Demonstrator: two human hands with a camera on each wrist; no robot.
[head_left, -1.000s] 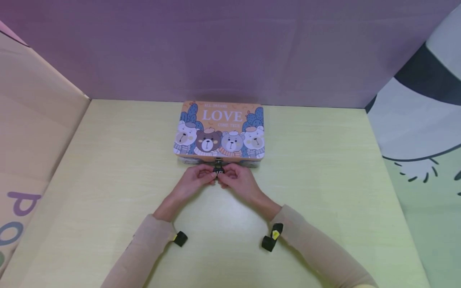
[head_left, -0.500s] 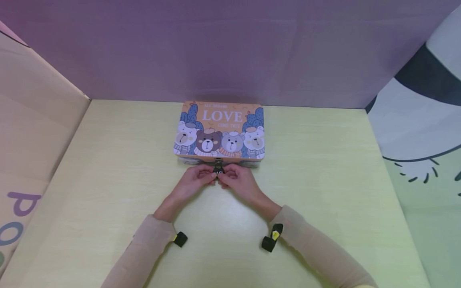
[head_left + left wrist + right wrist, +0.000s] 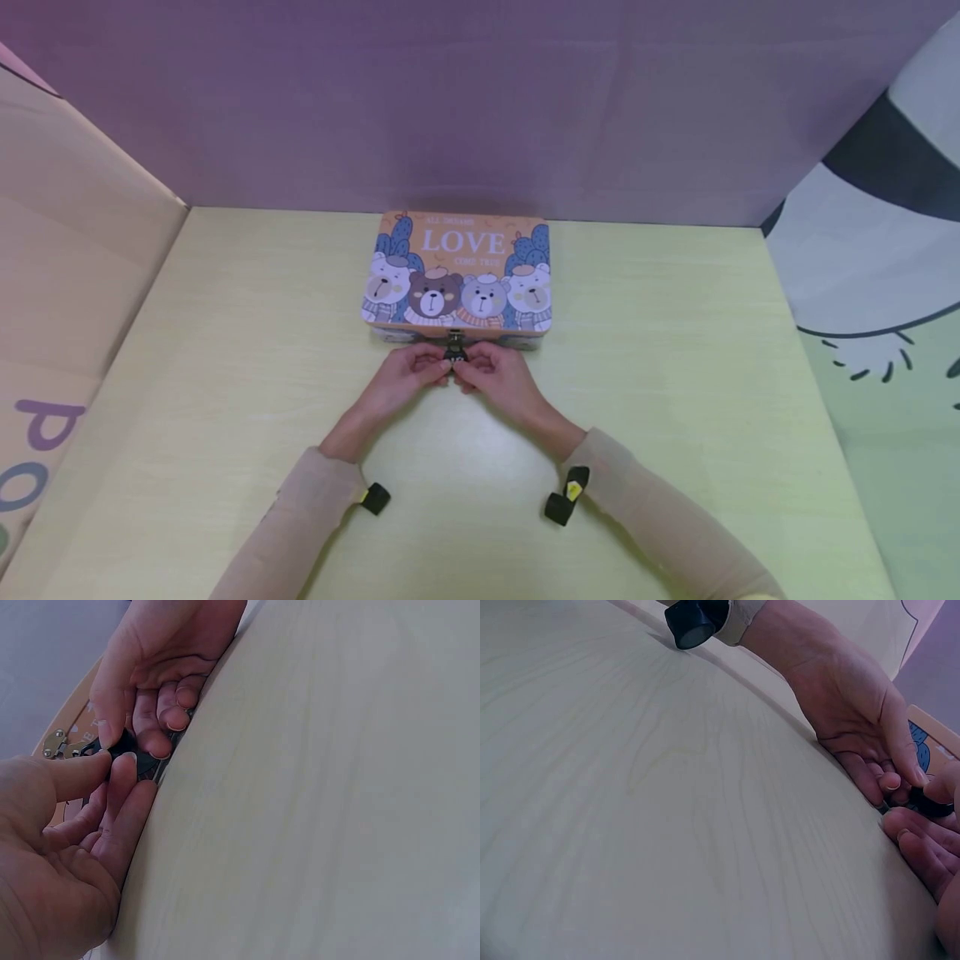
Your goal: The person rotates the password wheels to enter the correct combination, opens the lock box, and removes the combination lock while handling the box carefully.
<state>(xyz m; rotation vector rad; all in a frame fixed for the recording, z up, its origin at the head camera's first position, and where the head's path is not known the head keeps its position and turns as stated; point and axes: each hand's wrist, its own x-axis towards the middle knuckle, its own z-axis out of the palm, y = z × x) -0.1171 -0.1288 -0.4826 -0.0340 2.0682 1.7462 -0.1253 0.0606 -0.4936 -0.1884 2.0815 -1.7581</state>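
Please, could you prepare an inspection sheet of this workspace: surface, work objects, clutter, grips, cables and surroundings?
Surface: pale yellow, wood-grained tabletop, light reflection between the forearms.
Job's things: orange rectangular box printed with four bears, probably tin, lid down; small black lock at its brass-coloured metal latch, lock material unclear.
Clutter: nothing seen.
Grips: left grip and right grip, both bare hands, pinch the lock from opposite sides.
Cables: nothing seen.
Surroundings: purple back wall; pale left panel with printed letters; white-and-green right panel with black print.
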